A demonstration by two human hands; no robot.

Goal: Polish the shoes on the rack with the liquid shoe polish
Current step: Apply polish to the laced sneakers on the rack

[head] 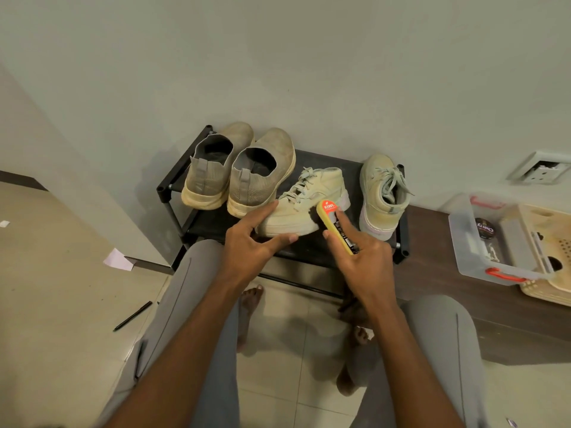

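Head view: pale green lace-up high-top sneaker (304, 205) lying on its side at the front of a low black metal-frame shoe rack (173, 186), long axis running from toe at lower left to heel at upper right, sole edge toward the viewer. Left hand (250, 242) steadying it at the toe end, forefinger stretched along the upper, thumb lying along the sole edge, fingers mostly straight rather than wrapped. Right hand (360, 257) gripping a yellow liquid shoe polish bottle with red label (335, 223), forefinger extended along its back, applicator end angled up-left against the side panel near mid-shoe. Bottle axis lying across the shoe's length at a slant, so probably strokes along the panel toward toe or heel. Right hand nearer the heel half, left nearer the toe. Matching pale green sneaker (381, 196) standing just right on the rack; pair of grey-beige knit slip-on shoes (238, 171) at rear left, seemingly awaiting a turn.
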